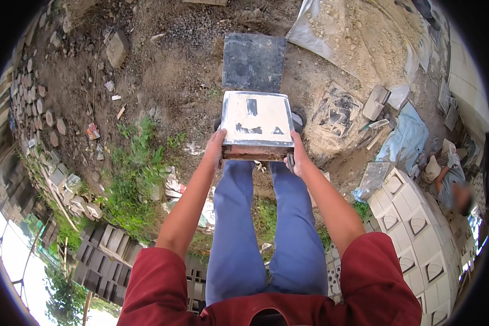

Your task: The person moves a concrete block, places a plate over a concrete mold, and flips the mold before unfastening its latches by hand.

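A box-shaped mould (266, 117) with a pale, cream-coloured top face and dark edges is held level in front of my legs. Its top shows a dark rectangular patch and dark smears along the near side. My left hand (216, 145) grips its near left corner, and my right hand (299, 155) grips its near right corner. The near side of the mould looks rusty brown. Just beyond it, a dark square plate (254, 61) lies flat on the ground.
Sandy material (358, 38) on a sheet lies at the upper right. A powdery dark patch (339, 111), a block (376, 102) and blue sheeting (405, 136) are at the right. Pale blocks (413, 223) are stacked lower right, near another person (453, 182). Weeds (138, 174) grow at left.
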`<state>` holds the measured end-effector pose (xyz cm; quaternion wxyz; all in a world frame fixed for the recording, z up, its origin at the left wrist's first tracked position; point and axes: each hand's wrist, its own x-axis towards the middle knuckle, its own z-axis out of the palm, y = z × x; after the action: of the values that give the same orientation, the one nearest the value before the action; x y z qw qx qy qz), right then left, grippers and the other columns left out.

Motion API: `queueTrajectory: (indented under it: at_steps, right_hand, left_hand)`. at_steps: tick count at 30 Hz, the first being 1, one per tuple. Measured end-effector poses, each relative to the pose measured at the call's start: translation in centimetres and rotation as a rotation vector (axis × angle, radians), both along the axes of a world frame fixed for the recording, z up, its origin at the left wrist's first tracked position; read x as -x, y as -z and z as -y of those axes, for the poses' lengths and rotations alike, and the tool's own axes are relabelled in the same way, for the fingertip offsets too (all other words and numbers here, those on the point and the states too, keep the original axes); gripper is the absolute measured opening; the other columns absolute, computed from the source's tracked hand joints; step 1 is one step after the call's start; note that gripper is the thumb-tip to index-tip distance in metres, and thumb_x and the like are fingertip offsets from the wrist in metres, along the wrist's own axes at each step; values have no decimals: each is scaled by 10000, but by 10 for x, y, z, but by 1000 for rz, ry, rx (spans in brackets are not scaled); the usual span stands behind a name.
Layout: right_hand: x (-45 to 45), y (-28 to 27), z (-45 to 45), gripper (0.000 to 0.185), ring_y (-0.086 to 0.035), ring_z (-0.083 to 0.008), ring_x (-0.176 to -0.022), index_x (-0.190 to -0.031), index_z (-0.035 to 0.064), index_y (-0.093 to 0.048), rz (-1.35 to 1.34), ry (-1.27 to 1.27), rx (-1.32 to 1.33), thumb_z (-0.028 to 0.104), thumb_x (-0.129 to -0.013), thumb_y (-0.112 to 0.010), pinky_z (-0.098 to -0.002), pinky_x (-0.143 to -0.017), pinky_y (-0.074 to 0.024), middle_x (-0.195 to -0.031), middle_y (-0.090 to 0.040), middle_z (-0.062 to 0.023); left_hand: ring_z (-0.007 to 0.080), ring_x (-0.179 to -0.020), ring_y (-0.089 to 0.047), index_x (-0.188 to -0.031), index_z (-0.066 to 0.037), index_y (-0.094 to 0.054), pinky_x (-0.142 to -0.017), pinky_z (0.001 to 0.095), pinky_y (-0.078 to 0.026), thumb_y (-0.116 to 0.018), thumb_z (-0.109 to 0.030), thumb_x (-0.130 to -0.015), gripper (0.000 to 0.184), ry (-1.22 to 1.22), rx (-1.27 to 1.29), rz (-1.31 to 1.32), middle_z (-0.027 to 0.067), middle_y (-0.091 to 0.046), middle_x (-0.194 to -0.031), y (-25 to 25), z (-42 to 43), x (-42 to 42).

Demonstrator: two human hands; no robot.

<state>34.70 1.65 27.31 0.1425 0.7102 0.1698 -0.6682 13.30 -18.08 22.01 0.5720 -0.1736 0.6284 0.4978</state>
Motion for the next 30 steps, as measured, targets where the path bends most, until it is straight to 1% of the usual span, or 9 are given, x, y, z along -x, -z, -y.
queueTrajectory:
  at_steps: [8,11,16,20,22,24,26,28,30]
  right_hand:
    - [-2,5,1,797,-492,-152,-549,-1209,113,-646,20,-29,-1,800,-816,-556,-303,-472,-415,-835,-598,-33]
    - [1,3,-3,784,-492,-154,-584,-1214,118,-645,37,-36,37,791,-820,-559,-306,-492,-425,-867,-588,-39]
    - [-1,7,4,794,-527,-166,-664,-1236,116,-633,77,-53,-1,783,-809,-574,-319,-514,-441,-907,-565,-52]
    - [1,7,4,805,-541,-165,-682,-1249,105,-626,51,-49,13,775,-804,-584,-324,-513,-442,-912,-564,-58]
    - [3,5,8,776,-534,-164,-624,-1191,104,-632,93,-32,-12,773,-799,-591,-323,-481,-424,-852,-541,-48]
    - [3,6,5,757,-527,-162,-594,-1149,106,-631,73,-32,0,774,-794,-595,-321,-464,-411,-809,-520,-37]
    - [6,5,3,739,-520,-160,-563,-1107,108,-629,56,-31,14,775,-789,-599,-318,-448,-399,-767,-500,-27]
    - [12,2,0,689,-495,-159,-493,-1062,123,-555,29,-5,20,754,-793,-621,-315,-423,-376,-672,-457,-23]
    - [16,2,-1,690,-495,-159,-493,-1062,121,-554,27,-4,12,752,-793,-622,-313,-423,-377,-672,-459,-23]
  left_hand:
    - [178,-1061,-610,-1266,-50,-608,-953,329,-468,-559,-423,-991,467,6,-37,-58,69,-653,-1180,-4,1,-3]
    - [182,-1067,-606,-1268,-48,-606,-957,336,-466,-556,-422,-988,469,15,-5,-56,72,-649,-1188,-5,-3,0]
    - [190,-1092,-594,-1289,-47,-597,-970,346,-460,-549,-429,-987,489,57,24,-52,79,-636,-1218,-18,-10,6]
    - [192,-1089,-591,-1302,-51,-592,-964,343,-458,-553,-436,-981,502,85,57,-53,74,-630,-1229,-4,-7,11]
    - [190,-1081,-594,-1303,-54,-593,-954,345,-463,-555,-440,-978,506,100,52,-70,74,-634,-1222,3,-2,12]
    - [188,-1073,-598,-1304,-57,-594,-944,346,-467,-558,-445,-975,510,115,55,-81,74,-637,-1214,-5,-7,16]
    - [188,-1131,-578,-1320,-23,-611,-998,336,-442,-600,-396,-985,502,35,70,-16,96,-654,-1215,-10,-9,18]
    - [185,-1110,-585,-1309,-24,-615,-982,334,-451,-598,-397,-987,493,19,53,28,91,-655,-1203,-3,-10,23]
    - [181,-1089,-592,-1298,-26,-619,-966,333,-460,-596,-397,-989,484,0,35,66,86,-657,-1190,-5,-12,28]
